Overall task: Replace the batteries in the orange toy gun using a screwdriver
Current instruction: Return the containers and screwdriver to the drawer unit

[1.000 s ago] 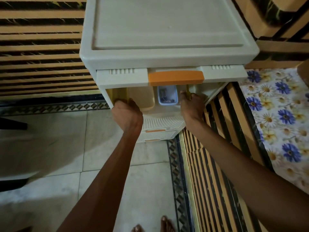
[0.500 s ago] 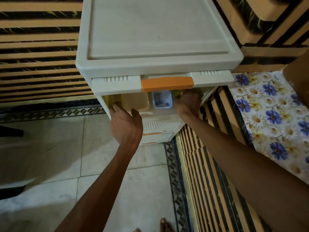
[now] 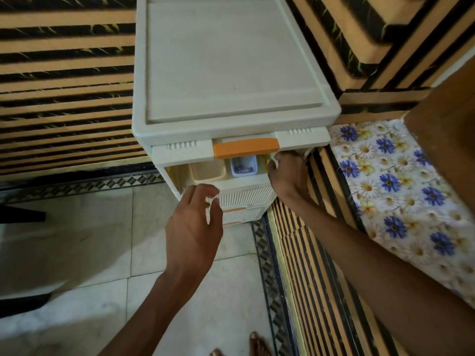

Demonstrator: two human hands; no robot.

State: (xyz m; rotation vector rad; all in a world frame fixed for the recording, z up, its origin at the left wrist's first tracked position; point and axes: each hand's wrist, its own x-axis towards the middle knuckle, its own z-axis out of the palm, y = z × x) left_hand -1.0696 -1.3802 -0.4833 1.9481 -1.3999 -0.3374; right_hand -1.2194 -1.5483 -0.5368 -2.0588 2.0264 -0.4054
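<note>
The right hand reaches into the open drawer's right end, fingers curled, perhaps round something yellowish; I can't tell. The left hand hovers loose and empty at the drawer front. No gun in sight; the right hand is nearer the contents.

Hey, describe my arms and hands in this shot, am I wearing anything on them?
The left forearm and right forearm are bare right up to the frame's edge, with no sleeves in view. The left hand and right hand are ungloved. No ring, watch or bracelet shows on the visible fingers and wrists.
</note>
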